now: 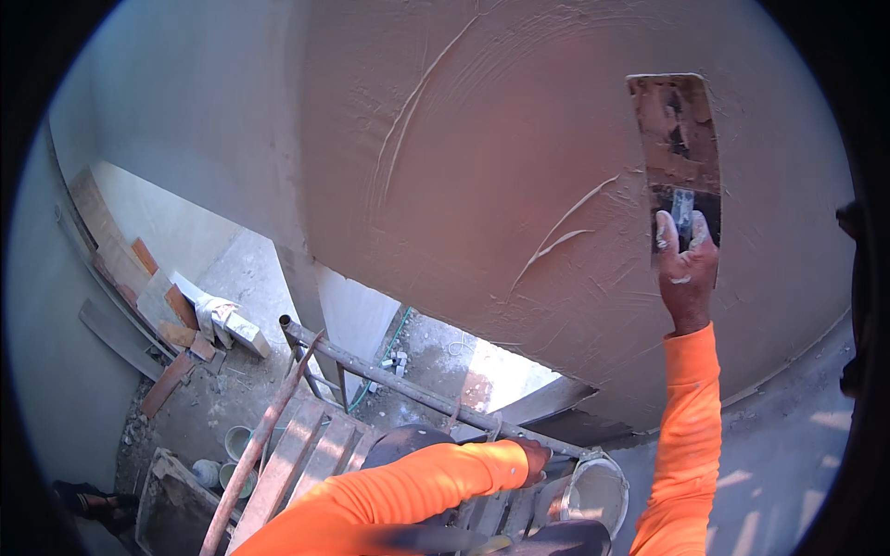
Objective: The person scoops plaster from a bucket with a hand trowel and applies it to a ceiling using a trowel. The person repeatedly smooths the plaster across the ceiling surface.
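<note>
My right hand (686, 273) is raised at the right, closed round the handle of a rectangular plastering trowel (677, 139). The trowel's long blade lies against the grey-brown plastered wall (501, 157) and is smeared with plaster. Raised ridges and curved streaks mark the wall left of it. Low in the middle, my left hand (535, 461) is curled beside the metal rail (417, 394), close to a plaster-stained bucket (596, 491). Its fingers are mostly hidden, so what it grips cannot be made out.
Wooden slats (278, 477) of a scaffold platform lie beneath me, with a rusty pole (264, 445) along their left. On the floor below are broken boards (171, 385), a wrapped white block (232, 324), small buckets (236, 440) and a green hose (400, 324). The wall has a lower edge above openings.
</note>
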`<state>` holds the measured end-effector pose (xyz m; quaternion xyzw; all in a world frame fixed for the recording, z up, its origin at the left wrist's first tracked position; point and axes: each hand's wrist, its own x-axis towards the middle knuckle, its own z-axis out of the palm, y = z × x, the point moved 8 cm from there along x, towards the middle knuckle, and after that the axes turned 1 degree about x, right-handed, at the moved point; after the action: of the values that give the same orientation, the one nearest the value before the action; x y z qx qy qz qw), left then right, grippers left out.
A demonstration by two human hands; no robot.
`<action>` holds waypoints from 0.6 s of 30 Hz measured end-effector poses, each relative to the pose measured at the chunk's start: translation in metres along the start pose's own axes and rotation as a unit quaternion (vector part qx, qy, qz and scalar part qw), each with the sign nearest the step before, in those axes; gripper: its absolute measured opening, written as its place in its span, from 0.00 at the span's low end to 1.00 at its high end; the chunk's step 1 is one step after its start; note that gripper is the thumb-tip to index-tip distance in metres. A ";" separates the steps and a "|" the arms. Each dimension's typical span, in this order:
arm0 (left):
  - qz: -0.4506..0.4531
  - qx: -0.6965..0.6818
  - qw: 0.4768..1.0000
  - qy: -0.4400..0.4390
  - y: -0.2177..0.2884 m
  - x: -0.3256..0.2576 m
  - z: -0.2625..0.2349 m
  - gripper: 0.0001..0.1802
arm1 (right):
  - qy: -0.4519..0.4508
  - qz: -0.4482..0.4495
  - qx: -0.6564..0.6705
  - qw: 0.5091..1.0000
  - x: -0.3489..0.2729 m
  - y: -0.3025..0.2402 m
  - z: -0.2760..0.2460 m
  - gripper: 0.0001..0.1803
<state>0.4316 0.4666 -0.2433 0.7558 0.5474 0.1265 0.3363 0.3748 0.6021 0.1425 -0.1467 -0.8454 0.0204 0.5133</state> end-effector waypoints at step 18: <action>0.015 0.013 0.999 -0.027 0.030 0.071 -0.003 0.22 | -0.354 -0.048 -0.135 0.924 -0.119 -0.089 0.364 0.18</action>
<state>0.4780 0.5274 -0.2341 0.7711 0.5287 0.1041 0.3391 0.0883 0.5273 -0.1157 -0.1568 -0.9728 -0.0676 0.1564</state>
